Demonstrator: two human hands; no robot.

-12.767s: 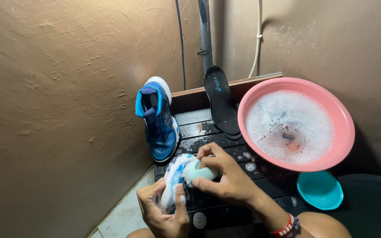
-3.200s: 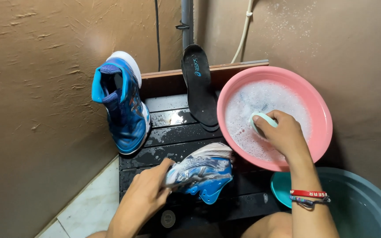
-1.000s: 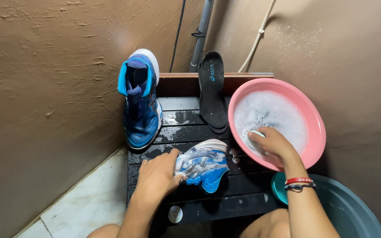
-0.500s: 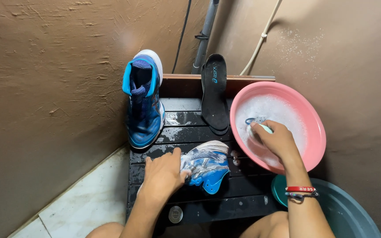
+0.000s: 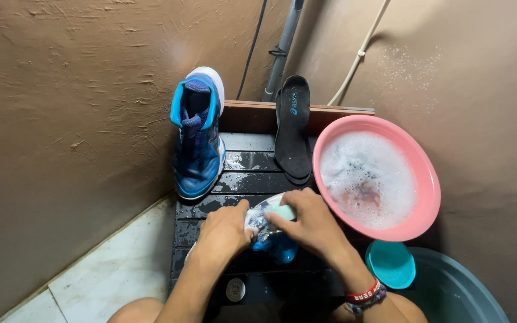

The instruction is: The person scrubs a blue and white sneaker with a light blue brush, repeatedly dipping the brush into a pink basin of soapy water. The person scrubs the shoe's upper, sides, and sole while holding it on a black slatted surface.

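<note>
Pink basin (image 5: 426, 179): full of suds, right of the slatted black platform (image 5: 246, 179).
Upright blue sneaker (image 5: 197, 137): against the wall — black insole (image 5: 291, 128) beside it.
Wet blue sneaker (image 5: 267, 236): on the platform, left hand (image 5: 225, 230) clenched around it.
Right hand (image 5: 309, 224): grip closed on a pale green brush (image 5: 283, 211), pressed to the shoe — scrubbing looks midway.
</note>
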